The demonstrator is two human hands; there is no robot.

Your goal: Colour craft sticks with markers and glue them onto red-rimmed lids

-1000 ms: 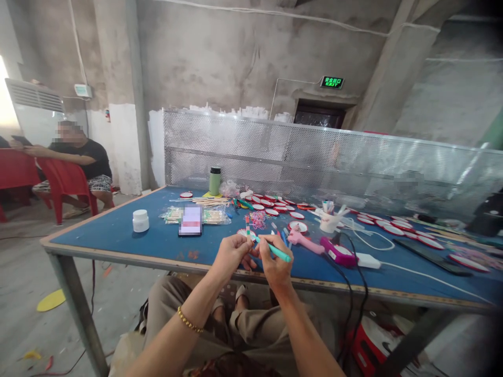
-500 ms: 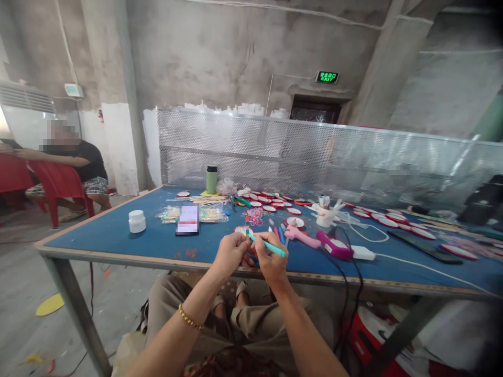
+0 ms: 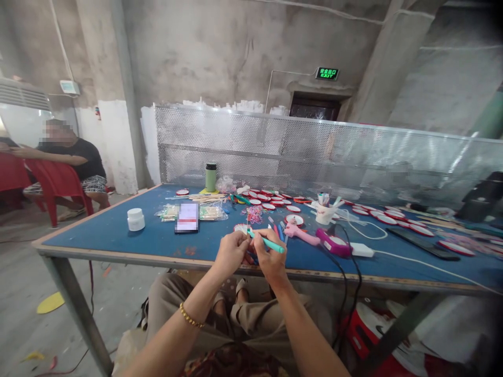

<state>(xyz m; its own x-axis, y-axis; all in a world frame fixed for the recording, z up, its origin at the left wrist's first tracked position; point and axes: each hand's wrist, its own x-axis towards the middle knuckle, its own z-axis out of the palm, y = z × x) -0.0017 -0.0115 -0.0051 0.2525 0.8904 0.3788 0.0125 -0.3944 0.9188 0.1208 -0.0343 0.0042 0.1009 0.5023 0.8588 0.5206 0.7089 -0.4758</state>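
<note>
- Since a second ago little has changed: both hands stay at the near edge of the table [image 3: 118, 236], but the striped stick that stood clear above the left fingertips now barely shows.
- The left hand [image 3: 231, 253] has thumb and fingers pinched together on a small piece [image 3: 247, 233]; most of it is hidden, so I cannot tell what it is.
- The right hand [image 3: 269, 257] is clenched around a teal pen [image 3: 268, 243] in a writing grip. The tip of the pen meets the left fingertips and its tail points right.
- The two hands touch above the table's front edge, and a gold bracelet [image 3: 191, 318] sits on the left wrist.
- Just beyond the hands lie a few loose pens, a pink glue gun [image 3: 301, 234] and a magenta device [image 3: 333, 245] with black cords running off the edge.
- A white adapter [image 3: 362, 250] lies beside that device, and its white cable trails right.
- Further back are a white cup [image 3: 326, 214] holding pens, a heap of coloured rubber bands [image 3: 255, 213] and many red-rimmed discs [image 3: 267, 202].
- To the left are a phone [image 3: 187, 218] resting on packets of wooden sticks [image 3: 208, 212], a white jar [image 3: 135, 219] and a green bottle [image 3: 211, 177].
- A perforated metal screen [image 3: 314, 152] runs along the far side of the table.
- At far left a person [image 3: 73, 157] sits on a red chair [image 3: 58, 180], well apart from the table.
</note>
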